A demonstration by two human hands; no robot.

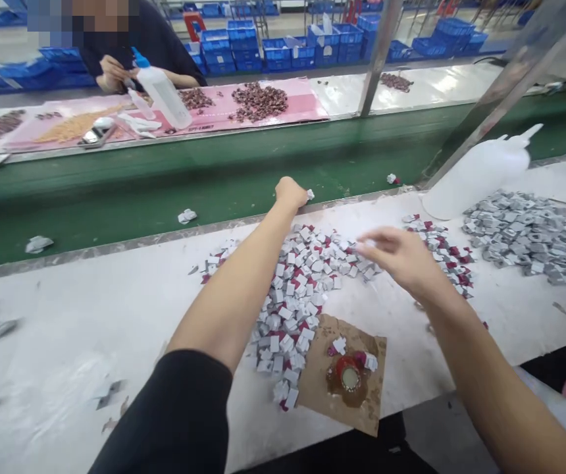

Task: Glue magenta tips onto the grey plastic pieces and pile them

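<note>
My left hand (290, 192) is stretched out over the near edge of the green conveyor belt (243, 171), its fingers curled shut. A small whitish piece (310, 195) shows right at its fingertips; whether it is gripped or lies on the belt, I cannot tell. Over the right side of a pile of small grey-white and dark red pieces (295, 276), my right hand (399, 257) has thumb and fingers brought together. Something pale shows at their tips, too blurred to name. Below the pile lies a brown paper sheet (312, 375) bearing a wet brown glue-like puddle (349, 382) and two loose pieces.
Single pieces lie on the belt, such as a grey one (187, 216). At right stand a white plastic bottle (480, 174) and a heap of grey pieces (534, 237). A metal post (382, 52) rises beyond the belt. A co-worker (139, 52) sits opposite, near a squeeze bottle (164, 95).
</note>
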